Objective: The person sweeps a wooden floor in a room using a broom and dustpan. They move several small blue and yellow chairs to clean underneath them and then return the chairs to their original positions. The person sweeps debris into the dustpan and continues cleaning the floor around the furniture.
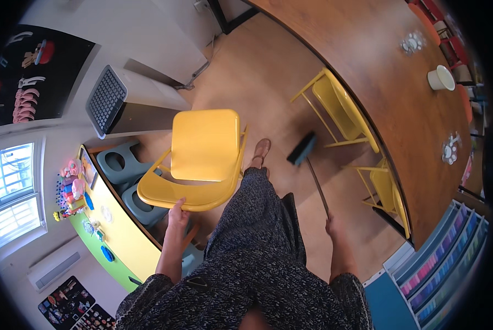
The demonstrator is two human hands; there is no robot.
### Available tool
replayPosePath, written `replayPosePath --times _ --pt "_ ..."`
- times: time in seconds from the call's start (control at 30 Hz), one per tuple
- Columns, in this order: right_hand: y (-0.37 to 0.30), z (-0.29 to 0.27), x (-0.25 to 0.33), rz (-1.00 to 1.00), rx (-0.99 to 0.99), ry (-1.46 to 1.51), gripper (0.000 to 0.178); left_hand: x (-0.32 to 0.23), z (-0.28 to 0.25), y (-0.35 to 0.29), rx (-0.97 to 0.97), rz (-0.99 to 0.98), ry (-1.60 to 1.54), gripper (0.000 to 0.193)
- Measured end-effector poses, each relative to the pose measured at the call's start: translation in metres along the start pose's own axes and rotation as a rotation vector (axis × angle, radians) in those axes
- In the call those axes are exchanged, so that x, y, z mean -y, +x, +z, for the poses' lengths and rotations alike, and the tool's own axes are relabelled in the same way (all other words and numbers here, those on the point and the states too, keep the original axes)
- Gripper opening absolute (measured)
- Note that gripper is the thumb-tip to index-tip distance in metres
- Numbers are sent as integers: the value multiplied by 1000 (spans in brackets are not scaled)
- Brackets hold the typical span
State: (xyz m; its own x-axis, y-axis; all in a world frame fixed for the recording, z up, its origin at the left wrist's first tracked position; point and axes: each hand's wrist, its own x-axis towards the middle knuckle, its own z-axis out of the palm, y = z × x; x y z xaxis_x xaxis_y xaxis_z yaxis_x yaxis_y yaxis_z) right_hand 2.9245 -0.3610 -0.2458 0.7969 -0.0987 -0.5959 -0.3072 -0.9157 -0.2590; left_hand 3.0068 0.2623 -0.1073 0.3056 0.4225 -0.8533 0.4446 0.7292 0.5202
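A yellow folding chair [205, 146] stands in front of me to the left, its backrest nearest to me. My left hand [177, 214] grips the near edge of that backrest, thumb on top. On the right my right hand [331, 224] is closed round the thin handle of a broom [318, 190]. The broom's head, with dark bristles and a blue-grey body, is out ahead over the wooden floor [257, 71], slightly blurred. Whether its bristles touch the floor I cannot tell. My foot, in a brown shoe, is between chair and broom.
A long brown table [367, 71] runs along the right, with yellow folding chairs [340, 107] under its edge and a white cup [441, 78] on it. To the left are an air purifier [108, 102], blue-grey stools [122, 162] and a yellow-green table [117, 236]. Shelves [436, 267] stand at lower right.
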Motion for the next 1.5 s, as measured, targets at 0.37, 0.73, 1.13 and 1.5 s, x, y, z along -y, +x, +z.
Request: replayPosePath --times 0.37,0.73,1.13,1.5 --pt "-57 145 -92 477 -113 825 19 0 111 -1 53 72 236 34" --pt "-53 130 -34 586 -24 851 40 -82 251 92 135 268 412 31" --pt "-4 11 63 1299 -43 1638 21 -135 471 192 247 332 321 35" --pt "48 -54 105 1237 161 1418 44 -233 683 282 314 395 826 26"
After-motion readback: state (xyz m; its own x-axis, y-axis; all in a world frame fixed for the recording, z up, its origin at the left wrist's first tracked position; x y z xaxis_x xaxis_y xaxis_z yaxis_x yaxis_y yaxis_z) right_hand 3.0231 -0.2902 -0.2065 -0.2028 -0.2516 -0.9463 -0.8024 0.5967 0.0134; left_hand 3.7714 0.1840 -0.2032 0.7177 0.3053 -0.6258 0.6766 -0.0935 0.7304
